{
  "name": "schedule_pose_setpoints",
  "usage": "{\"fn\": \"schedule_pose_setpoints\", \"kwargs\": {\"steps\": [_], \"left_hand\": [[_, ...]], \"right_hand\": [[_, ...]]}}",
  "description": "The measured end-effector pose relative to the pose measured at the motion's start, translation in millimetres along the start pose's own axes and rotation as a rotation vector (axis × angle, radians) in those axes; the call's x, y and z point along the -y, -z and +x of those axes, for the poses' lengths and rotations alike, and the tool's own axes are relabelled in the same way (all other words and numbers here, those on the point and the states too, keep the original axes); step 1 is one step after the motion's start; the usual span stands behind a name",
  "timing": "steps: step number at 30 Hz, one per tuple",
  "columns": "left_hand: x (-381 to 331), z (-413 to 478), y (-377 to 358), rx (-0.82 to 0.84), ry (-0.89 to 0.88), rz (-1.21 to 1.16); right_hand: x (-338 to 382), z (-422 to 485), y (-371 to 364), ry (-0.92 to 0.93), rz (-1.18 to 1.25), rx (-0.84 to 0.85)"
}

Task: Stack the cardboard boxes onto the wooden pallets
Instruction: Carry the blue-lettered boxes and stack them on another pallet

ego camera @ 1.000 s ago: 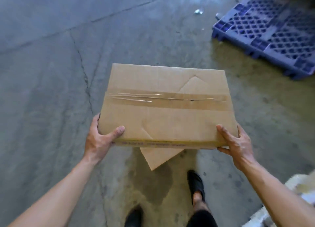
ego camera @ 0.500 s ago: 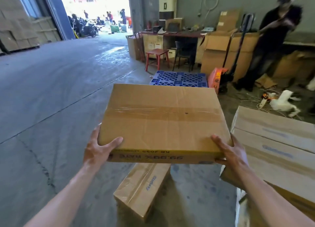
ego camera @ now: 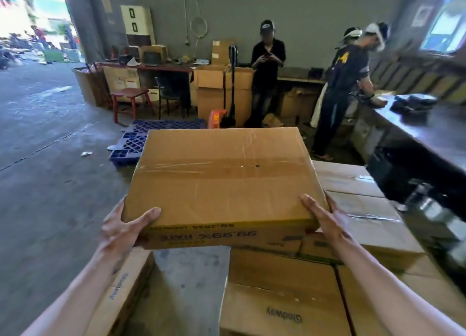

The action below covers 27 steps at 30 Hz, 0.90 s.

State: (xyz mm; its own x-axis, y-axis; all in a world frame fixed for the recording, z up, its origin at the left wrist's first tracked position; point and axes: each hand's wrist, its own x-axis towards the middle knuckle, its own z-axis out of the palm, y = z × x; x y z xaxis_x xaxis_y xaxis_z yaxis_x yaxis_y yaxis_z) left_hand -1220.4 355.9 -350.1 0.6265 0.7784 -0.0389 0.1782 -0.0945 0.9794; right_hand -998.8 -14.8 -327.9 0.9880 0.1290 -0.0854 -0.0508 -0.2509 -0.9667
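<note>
We are holding the cardboard box (ego camera: 222, 179) at centre frame, left hand (ego camera: 123, 229) and right hand (ego camera: 325, 219) gripping its near corners, and should be keeping it level, aligning edges with the stacked boxes (ego camera: 365, 209) lower right.

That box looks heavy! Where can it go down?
Wide bare floor lies left of the blue pallet. A narrow floor strip runs between the lower-left box and the box stack. The stack's top box is bare. The back wall is crowded.

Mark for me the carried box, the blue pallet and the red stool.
carried box (ego camera: 222, 179), head view, on its taped top face.
blue pallet (ego camera: 132, 142), head view, on the lattice deck left of the box.
red stool (ego camera: 129, 92), head view, on the seat.
</note>
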Motion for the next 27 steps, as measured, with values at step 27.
{"fn": "schedule_pose_setpoints", "kwargs": {"steps": [27], "left_hand": [[53.5,-149.6,-391.4,0.417,0.169,0.163]], "right_hand": [[-215.2,20.9,362.0,-0.382,0.100,-0.335]]}}
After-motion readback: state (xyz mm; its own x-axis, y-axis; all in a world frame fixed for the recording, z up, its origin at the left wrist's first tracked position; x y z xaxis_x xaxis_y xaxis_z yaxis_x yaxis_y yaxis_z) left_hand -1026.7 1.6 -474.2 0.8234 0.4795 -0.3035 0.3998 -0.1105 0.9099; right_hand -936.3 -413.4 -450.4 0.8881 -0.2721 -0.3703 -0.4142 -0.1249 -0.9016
